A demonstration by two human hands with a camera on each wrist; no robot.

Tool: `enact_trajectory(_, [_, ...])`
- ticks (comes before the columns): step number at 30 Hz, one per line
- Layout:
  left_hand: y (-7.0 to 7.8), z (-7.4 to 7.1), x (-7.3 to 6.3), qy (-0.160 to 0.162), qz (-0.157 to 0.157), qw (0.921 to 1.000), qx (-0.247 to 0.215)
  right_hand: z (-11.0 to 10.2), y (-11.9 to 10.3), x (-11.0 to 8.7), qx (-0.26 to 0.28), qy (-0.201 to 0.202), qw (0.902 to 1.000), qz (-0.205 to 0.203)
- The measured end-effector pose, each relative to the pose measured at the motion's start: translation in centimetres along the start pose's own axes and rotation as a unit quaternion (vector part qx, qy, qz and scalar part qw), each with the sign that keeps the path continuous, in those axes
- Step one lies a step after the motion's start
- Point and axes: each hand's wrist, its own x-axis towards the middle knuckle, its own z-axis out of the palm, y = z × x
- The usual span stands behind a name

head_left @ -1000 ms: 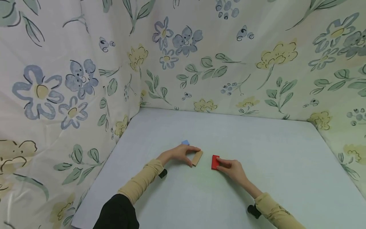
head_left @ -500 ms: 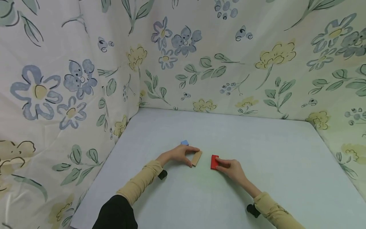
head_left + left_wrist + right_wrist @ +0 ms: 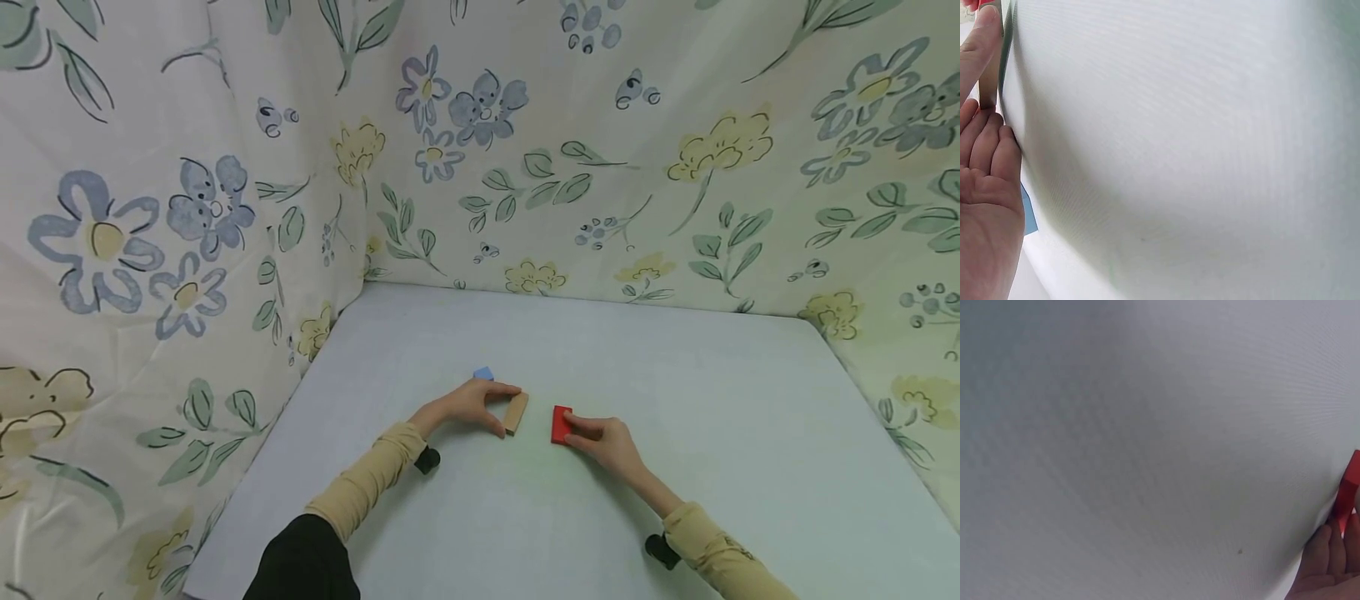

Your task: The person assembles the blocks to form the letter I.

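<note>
My left hand (image 3: pixel 471 403) pinches a flat natural-wood block (image 3: pixel 517 413) end to end, thumb at the near end and fingers at the far one. The left wrist view shows the same wooden block (image 3: pixel 989 87) between thumb and fingertips, close over the white surface. To the right, across a small gap, my right hand (image 3: pixel 613 443) holds a red rectangular block (image 3: pixel 559 425) by its right side. That red block (image 3: pixel 1345 499) appears at the right edge of the right wrist view, partly covered by fingers. A blue block (image 3: pixel 483 373) lies just behind the left hand, partly hidden by it.
Both hands work over a white-covered table (image 3: pixel 675 375). A floral curtain (image 3: pixel 570 208) rises along its back and sides. Black wrist cameras, including one (image 3: pixel 662 552) under the right forearm, hang close to the tabletop.
</note>
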Motion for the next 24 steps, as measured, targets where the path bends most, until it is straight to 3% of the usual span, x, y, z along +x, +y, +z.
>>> enact_trajectory(8, [0.0,0.1,0.1,0.008,0.001,0.9998,-0.019,0.0,0.2,0.0,0.006,-0.002,1.0,-0.003])
enact_trajectory(15, [0.5,-0.1,0.0,0.021,-0.009,0.9996,-0.017,0.2,0.3,-0.1,0.002,0.024,0.9986,-0.048])
enact_trajectory(24, [1.1,-0.3,0.0,0.035,-0.007,0.9986,-0.039,0.0,0.2,0.0,0.006,-0.007,0.9999,-0.013])
